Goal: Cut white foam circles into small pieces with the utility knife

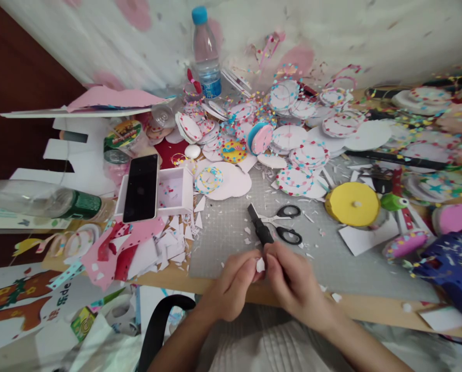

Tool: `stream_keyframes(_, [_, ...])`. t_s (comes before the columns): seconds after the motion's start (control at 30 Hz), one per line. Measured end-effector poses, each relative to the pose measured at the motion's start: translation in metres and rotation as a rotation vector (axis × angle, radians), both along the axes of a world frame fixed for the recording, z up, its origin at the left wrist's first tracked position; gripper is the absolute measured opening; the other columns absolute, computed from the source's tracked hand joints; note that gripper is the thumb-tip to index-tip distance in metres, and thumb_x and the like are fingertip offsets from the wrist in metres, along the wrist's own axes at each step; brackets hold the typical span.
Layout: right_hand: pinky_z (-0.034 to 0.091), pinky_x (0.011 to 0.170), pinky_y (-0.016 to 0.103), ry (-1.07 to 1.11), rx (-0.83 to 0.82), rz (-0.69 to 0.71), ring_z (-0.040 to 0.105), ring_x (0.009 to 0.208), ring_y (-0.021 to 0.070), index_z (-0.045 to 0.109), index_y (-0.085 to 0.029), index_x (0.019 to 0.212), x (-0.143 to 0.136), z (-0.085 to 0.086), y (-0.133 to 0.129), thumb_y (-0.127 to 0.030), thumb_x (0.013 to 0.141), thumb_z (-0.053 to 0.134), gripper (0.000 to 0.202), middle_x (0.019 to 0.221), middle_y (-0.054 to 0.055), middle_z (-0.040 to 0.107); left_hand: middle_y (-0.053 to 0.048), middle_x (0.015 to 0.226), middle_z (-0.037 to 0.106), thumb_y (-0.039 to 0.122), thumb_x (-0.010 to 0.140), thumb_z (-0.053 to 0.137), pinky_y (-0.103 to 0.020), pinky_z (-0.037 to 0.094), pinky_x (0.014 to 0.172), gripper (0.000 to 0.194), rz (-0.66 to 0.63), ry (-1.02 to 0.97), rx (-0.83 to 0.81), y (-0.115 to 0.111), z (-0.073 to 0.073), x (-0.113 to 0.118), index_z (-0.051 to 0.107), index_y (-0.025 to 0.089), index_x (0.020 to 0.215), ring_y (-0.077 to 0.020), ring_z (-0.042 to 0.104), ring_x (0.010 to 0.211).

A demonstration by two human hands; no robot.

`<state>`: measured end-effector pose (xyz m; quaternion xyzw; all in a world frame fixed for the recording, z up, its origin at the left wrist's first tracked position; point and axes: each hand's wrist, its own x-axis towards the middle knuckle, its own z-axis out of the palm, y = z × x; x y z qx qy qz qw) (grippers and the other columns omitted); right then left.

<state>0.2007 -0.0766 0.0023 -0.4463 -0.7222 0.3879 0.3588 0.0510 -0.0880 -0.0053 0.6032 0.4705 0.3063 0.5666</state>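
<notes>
Both hands meet at the front edge of the grey cutting mat. My left hand is closed, and a small white scrap shows between its fingers and my right hand. My right hand is closed too, its fingertips against the left ones; whatever it grips is hidden. A black utility knife lies just beyond the fingers, its lower end reaching the right hand. Scissors with black handles lie open beside the knife.
Left are a phone on a white box, paper scraps and a lying bottle. Decorated paper discs and an upright bottle stand behind. Right are a yellow disc and a blue glue gun.
</notes>
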Motion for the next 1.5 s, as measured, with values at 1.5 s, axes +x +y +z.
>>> stream_keyframes(1.5, [0.035,0.051,0.024,0.029,-0.26,0.08,0.042,0.053,0.0124,0.036,-0.024,0.07,0.007,0.009,-0.002,-0.02,0.095,0.027,0.026,0.06,-0.005,0.042,0.0,0.063,0.053,0.018,0.09,0.037,-0.029,0.036,0.054,0.019,-0.069,0.599,0.876,0.016,0.005,-0.005,0.046,0.019,0.074,-0.0147,0.048,0.058])
